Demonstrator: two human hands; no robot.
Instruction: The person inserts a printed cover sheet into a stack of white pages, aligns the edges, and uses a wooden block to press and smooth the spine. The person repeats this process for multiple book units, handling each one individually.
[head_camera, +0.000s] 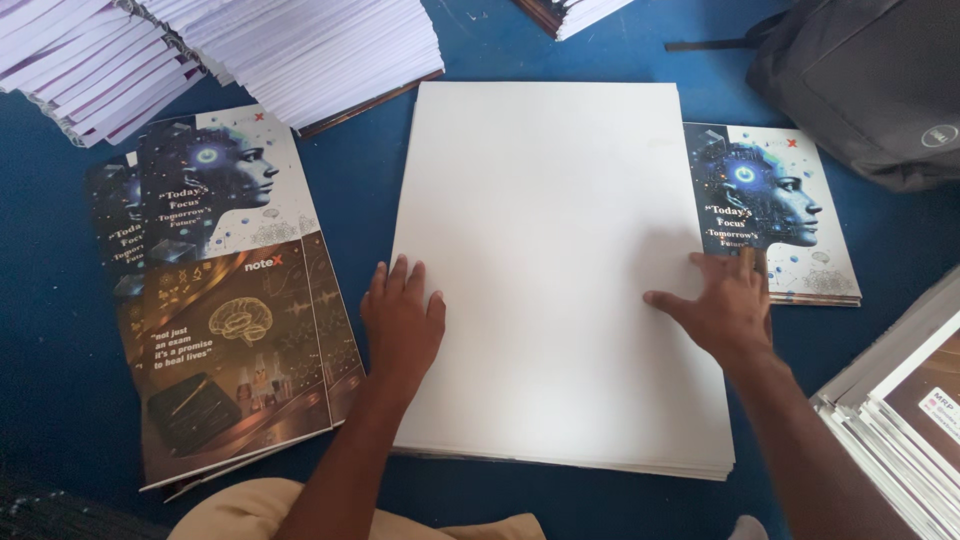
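Evidently both hands flat on white sheet stack (555, 270): left hand (402, 325) spread near left edge, right hand (725, 305) spread at right edge beside printed cover (775, 215). Best press evenly, square edges.

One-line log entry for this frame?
left hand: flat on white sheets | right hand: at sheets' right edge, on cover stack | surface: blue

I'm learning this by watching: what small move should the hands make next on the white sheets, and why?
Probably peel up the top sheet's right edge: the right hand has fingers at that edge of the white stack, while the left hand lies flat, pinning it.
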